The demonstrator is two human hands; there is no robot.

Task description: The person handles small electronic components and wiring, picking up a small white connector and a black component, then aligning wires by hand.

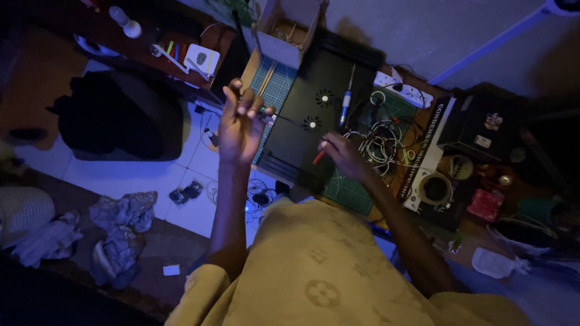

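My left hand point(240, 124) is raised over the left edge of a black laptop point(314, 121) that lies upside down on a green cutting mat point(347, 192); its fingers pinch something small and dark that I cannot make out. My right hand point(341, 154) rests at the laptop's right edge and grips a thin red tool point(319, 157). A blue and silver screwdriver point(345, 99) lies on the laptop's base. A tangle of white wires point(380, 142) sits just right of my right hand.
An open cardboard box point(287, 27) stands behind the laptop. A white power strip point(402, 87), a long white box point(432, 151), tape rolls and a red box point(486, 204) crowd the right. Clothes point(121, 217) and a black bag point(118, 115) lie on the floor at left.
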